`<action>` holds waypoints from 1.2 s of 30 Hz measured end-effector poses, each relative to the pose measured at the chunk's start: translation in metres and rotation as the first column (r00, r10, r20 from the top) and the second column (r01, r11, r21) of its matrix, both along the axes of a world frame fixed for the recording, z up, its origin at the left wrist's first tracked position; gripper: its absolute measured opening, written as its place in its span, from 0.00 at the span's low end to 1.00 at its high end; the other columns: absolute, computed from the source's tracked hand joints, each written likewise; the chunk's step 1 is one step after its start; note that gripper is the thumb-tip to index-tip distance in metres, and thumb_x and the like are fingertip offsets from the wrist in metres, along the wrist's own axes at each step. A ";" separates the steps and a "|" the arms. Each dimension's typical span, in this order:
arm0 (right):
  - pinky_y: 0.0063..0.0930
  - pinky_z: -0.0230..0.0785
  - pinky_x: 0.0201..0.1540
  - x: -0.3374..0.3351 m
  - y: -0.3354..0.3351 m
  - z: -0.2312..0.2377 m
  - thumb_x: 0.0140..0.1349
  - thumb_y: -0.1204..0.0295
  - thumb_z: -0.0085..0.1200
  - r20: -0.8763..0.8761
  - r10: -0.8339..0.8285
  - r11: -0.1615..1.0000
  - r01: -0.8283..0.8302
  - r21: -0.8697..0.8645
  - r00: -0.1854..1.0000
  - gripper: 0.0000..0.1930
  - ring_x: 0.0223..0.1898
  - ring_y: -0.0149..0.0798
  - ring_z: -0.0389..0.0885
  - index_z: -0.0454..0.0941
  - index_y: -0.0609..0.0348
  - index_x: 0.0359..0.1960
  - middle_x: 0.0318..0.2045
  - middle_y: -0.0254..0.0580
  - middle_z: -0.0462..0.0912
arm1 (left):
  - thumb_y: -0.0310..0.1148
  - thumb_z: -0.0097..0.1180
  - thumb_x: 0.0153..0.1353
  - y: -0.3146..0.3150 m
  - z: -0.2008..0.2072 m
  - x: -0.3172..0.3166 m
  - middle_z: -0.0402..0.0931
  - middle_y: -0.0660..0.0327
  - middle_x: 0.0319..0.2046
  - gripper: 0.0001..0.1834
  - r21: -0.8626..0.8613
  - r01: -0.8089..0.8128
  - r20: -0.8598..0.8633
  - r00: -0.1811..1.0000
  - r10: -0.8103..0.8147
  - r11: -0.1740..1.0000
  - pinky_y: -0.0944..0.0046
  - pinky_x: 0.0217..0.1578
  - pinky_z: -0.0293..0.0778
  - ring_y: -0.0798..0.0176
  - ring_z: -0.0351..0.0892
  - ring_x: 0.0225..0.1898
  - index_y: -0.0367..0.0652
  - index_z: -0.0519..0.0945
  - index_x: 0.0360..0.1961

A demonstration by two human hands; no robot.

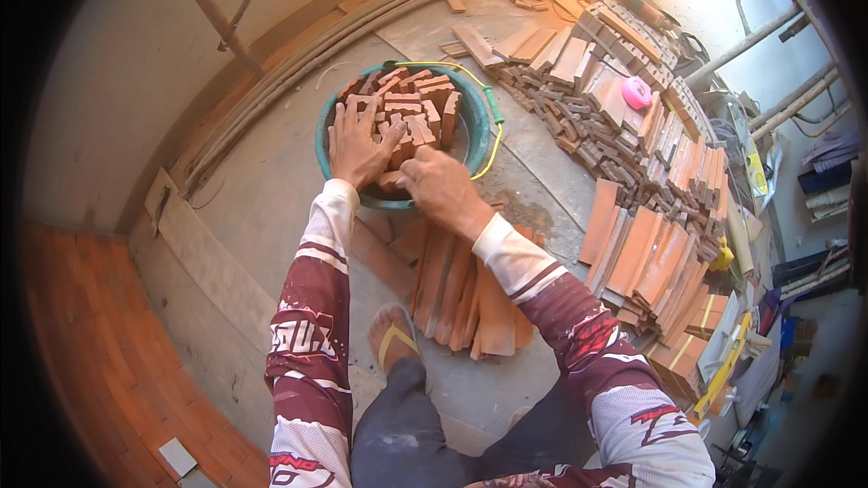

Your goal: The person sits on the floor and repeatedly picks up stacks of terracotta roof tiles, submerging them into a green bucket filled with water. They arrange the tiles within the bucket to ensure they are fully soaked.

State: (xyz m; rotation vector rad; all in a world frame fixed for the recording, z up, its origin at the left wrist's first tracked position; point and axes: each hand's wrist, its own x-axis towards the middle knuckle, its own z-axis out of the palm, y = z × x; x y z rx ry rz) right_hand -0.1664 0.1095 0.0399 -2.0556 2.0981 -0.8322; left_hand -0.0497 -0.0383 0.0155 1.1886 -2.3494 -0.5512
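Observation:
A round teal bucket (323, 140) stands ahead of me, packed with reddish-brown clay tiles (403, 107), many on end with their ridged ends up. On the left side of these tiles lies my left hand (358, 146), open, its fingers stretched forward and thumb apart. At the near right rim is my right hand (446, 192), its fingers curled against a clay tile (391, 182) low in the bucket; their tips are partly hidden. The bucket's yellow handle (495, 146) with a green grip hangs over the right side. A fan of long clay tiles (461, 285) lies on the floor below my right hand.
Stacked clay tiles (646, 244) spread along the right, with a pink round object (636, 92) on top. Metal scaffold tubes (750, 45) stand behind. Long pipes (298, 59) run along the wall. Orange flooring (99, 343) lies at left. My sandalled foot (394, 336) is near the loose tiles.

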 end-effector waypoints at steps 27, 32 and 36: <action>0.48 0.63 0.62 -0.246 0.199 -0.080 0.59 0.60 0.65 -0.214 -0.796 0.555 0.824 0.114 0.566 0.30 0.59 0.54 0.72 0.72 0.59 0.61 0.54 0.54 0.76 | 0.67 0.50 0.62 0.011 0.003 0.010 0.38 0.41 0.78 0.48 -0.027 0.066 0.262 0.963 -0.056 0.997 0.31 0.72 0.28 0.36 0.34 0.78 0.58 0.54 0.78; 0.54 0.59 0.65 -0.264 0.232 -0.093 0.60 0.54 0.64 -0.500 -0.753 0.321 0.902 0.289 0.428 0.42 0.63 0.60 0.67 0.60 0.63 0.70 0.60 0.62 0.70 | 0.71 0.53 0.58 0.004 -0.001 0.010 0.42 0.39 0.77 0.52 -0.239 0.056 0.306 0.952 0.020 0.969 0.33 0.73 0.30 0.39 0.36 0.79 0.57 0.56 0.77; 0.53 0.60 0.65 -0.265 0.250 -0.100 0.61 0.54 0.62 -0.498 -0.771 0.303 0.917 0.260 0.396 0.41 0.64 0.61 0.67 0.61 0.64 0.70 0.60 0.64 0.70 | 0.71 0.52 0.59 -0.006 0.003 0.009 0.42 0.39 0.77 0.50 -0.235 -0.001 0.338 0.938 0.083 0.972 0.33 0.73 0.29 0.40 0.37 0.79 0.57 0.56 0.77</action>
